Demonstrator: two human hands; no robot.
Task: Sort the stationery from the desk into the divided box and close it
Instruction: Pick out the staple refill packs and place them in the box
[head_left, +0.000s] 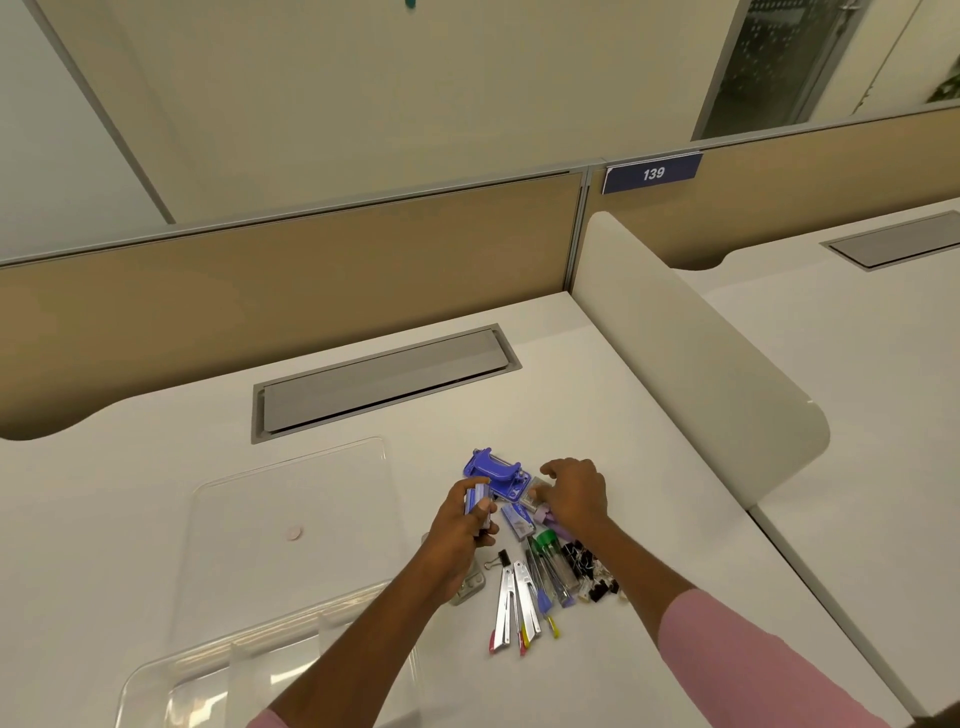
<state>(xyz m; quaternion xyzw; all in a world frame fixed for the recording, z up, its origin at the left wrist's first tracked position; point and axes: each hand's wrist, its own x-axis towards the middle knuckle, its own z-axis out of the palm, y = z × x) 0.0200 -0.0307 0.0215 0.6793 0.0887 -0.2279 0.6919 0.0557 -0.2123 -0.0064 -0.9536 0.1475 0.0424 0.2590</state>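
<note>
A clear divided box (218, 670) lies at the near left with its lid (291, 499) flat open behind it. A pile of stationery sits to its right: a blue hole punch (496, 470), a small blue staple box (518, 521), silver staple removers (514, 605), a green-capped tube (545, 543) and black binder clips (589, 571). My left hand (467, 525) is closed around several small blue staple boxes (477, 501). My right hand (574, 496) curls over a small box (535, 496) in the pile; whether it grips it is unclear.
A grey cable hatch (384, 382) is set into the white desk (130, 509) behind the box. A tan partition (285, 291) runs along the back and a white divider panel (691, 358) stands on the right, beside a neighbouring desk (857, 364).
</note>
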